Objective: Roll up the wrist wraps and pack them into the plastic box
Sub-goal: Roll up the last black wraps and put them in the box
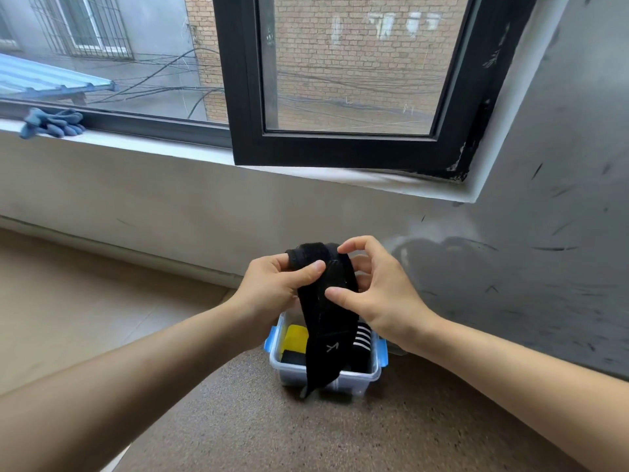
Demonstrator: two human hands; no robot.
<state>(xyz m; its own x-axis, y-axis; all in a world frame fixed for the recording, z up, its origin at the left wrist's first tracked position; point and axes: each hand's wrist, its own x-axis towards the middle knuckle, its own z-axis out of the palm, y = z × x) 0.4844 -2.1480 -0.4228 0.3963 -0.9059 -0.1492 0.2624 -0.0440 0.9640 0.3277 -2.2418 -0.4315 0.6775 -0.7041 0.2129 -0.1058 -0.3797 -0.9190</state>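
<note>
Both hands pinch the black wrap [323,301] mid-frame, left hand [272,287] holding the rolled top, right hand [374,294] guiding. Tail dangles over the plastic box [326,379] below, probably so the finished roll drops straight in.

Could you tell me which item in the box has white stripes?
The black striped piece on the right of the clear plastic box; the two on its left are plain yellow and plain black.
</note>
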